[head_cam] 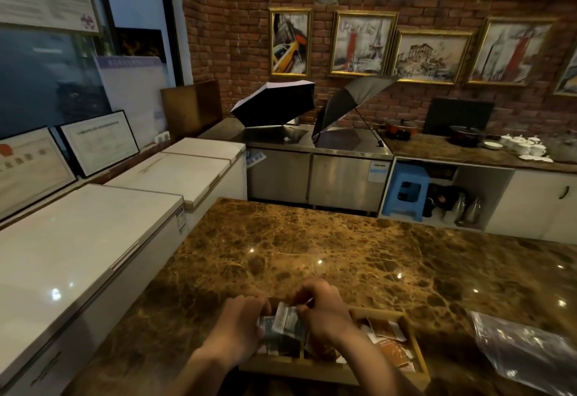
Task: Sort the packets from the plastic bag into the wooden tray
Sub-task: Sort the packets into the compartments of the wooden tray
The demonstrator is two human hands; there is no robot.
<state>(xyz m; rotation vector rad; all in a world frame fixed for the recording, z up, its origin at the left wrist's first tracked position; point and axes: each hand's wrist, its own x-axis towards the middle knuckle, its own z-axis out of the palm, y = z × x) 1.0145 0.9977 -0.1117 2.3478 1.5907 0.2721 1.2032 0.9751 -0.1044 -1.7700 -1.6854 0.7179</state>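
Both hands, the left hand [242, 317] and the right hand [321, 308], are close together over the left part of the wooden tray [418, 349] on the marble worktop [312, 249], pinching a small bunch of pale and dark packets [282, 320] between curled fingers; the bunch stands roughly upright, its print too blurred to read. Right of the hands, about three orange-brown packets [392, 345] lie flat in the tray, and the clear plastic bag [524, 349] lies on the worktop further right. One framed picture [362, 43] on the brick wall far behind the tray reads "Paris".
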